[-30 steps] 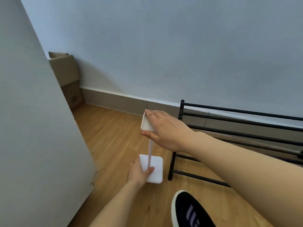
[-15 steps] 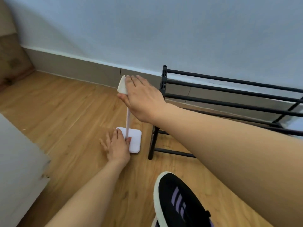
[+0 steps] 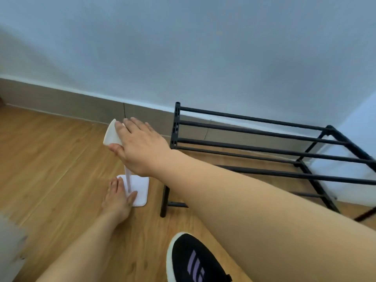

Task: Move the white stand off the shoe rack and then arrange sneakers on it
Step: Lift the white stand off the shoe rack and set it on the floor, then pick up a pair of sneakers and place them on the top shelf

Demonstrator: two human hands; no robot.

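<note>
The right hand [image 3: 140, 147] grips the top plate of the white stand [image 3: 140, 190]; the left hand [image 3: 118, 198] lies flat, pressing its base to the floor [image 3: 50, 159]. A second ago the base was only just settling; now it sits flat, just beside the empty shoe rack [image 3: 264, 151]. The black sneaker [image 3: 193, 261] waits nearby.

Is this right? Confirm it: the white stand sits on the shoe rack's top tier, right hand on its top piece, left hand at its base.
Not quite. In the head view the white stand stands on the wooden floor, just left of the black shoe rack, not on its top tier. The rest holds: the right hand is on its top piece and the left hand is at its base.
</note>
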